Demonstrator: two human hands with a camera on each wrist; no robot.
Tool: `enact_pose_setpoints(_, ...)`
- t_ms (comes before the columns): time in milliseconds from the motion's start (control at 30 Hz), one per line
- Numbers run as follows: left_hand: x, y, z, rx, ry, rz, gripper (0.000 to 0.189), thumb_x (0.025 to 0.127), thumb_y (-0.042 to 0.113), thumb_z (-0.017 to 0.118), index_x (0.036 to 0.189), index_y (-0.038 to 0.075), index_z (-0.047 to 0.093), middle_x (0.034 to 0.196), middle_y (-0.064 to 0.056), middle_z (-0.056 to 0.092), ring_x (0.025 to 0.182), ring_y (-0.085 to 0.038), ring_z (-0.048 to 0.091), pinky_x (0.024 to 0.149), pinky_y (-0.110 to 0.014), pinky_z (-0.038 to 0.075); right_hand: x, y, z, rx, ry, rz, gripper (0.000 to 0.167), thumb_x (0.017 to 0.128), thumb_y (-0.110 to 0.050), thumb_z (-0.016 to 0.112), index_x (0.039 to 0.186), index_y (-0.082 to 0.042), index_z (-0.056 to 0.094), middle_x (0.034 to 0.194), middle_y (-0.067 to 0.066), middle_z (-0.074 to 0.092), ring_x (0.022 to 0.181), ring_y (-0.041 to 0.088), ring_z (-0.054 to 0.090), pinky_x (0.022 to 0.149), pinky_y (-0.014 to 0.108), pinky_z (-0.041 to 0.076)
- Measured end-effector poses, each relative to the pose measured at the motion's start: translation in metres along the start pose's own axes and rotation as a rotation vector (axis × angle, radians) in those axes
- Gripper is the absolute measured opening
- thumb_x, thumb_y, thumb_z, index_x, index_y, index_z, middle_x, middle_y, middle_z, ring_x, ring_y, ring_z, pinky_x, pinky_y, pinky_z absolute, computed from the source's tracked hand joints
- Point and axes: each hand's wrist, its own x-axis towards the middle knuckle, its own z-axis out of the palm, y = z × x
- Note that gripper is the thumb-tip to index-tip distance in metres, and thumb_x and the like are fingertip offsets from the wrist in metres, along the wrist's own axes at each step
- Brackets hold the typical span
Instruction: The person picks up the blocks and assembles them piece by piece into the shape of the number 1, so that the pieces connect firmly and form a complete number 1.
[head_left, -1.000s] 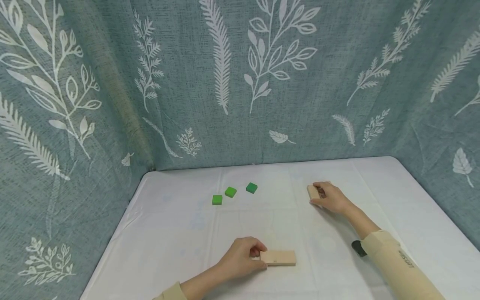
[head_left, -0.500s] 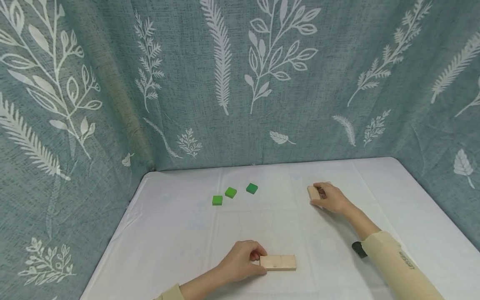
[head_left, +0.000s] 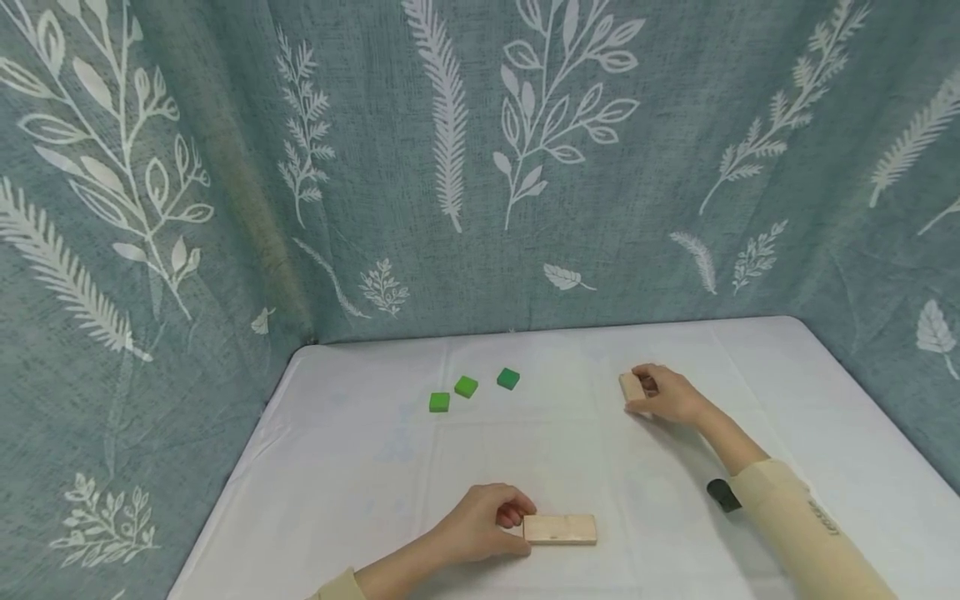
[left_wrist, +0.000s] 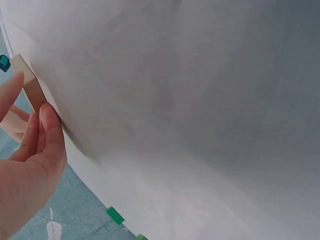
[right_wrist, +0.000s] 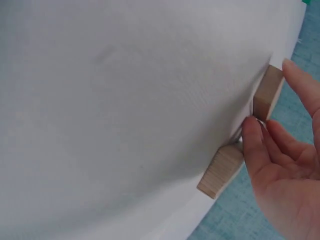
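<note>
A long pale wooden block point(head_left: 560, 530) lies flat near the front of the table in the head view. My left hand point(head_left: 483, 521) pinches its left end, fingers on the far side and thumb on the near side. The left wrist view shows this wooden block point(left_wrist: 31, 85) between thumb and fingertips. Farther off to the right, my right hand point(head_left: 670, 393) holds a smaller-looking wooden block point(head_left: 632, 388) between thumb and fingers. In the right wrist view a second wooden block point(right_wrist: 222, 170) lies close beside the fingers; the hand hides it from the head view.
Two light green blocks point(head_left: 439, 402) and a darker green block point(head_left: 508, 378) lie toward the back of the white-covered table point(head_left: 337, 467). A small black object point(head_left: 723, 494) shows beside the right sleeve point(head_left: 795, 525). A patterned curtain point(head_left: 420, 275) encloses the back and sides.
My left hand and the long wooden block have shifted slightly toward the front edge. The right hand stays at its block, and the view has drifted a little.
</note>
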Motion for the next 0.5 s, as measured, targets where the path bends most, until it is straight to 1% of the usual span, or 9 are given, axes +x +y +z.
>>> enact_pose_setpoints(133, -0.0017, -0.0022, -0.0012, -0.044, 0.006, -0.003, 0.031, 0.070, 0.002, 0.085, 0.097, 0.005, 0.069, 0.083, 0.007, 0.060, 0.076, -0.004, 0.056, 0.071, -0.018, 0.050, 0.0012, -0.0003, -0.0045, -0.010, -0.043, -0.002, 0.069, 0.088, -0.016, 0.073, 0.138, 0.016, 0.038, 0.126, 0.032, 0.052, 0.116, 0.045, 0.051, 0.094, 0.052, 0.045)
enact_pose_setpoints(267, -0.0024, -0.0019, -0.0026, -0.051, 0.007, 0.003, 0.030, 0.070, 0.001, 0.085, 0.096, 0.006, 0.069, 0.084, 0.006, 0.061, 0.076, -0.005, 0.057, 0.071, -0.018, 0.050, 0.0023, 0.0015, -0.0083, 0.005, -0.081, 0.005, 0.070, 0.087, -0.014, 0.073, 0.139, 0.016, 0.036, 0.130, 0.034, 0.049, 0.120, 0.046, 0.049, 0.096, 0.052, 0.044)
enact_pose_setpoints(500, -0.0027, -0.0020, -0.0032, -0.065, -0.001, -0.006, 0.030, 0.071, 0.001, 0.084, 0.096, 0.006, 0.069, 0.084, 0.005, 0.060, 0.077, -0.006, 0.056, 0.072, -0.019, 0.049, 0.0026, 0.0049, -0.0094, 0.019, -0.086, -0.010, 0.067, 0.086, -0.010, 0.073, 0.138, 0.016, 0.038, 0.133, 0.034, 0.047, 0.119, 0.045, 0.050, 0.097, 0.050, 0.045)
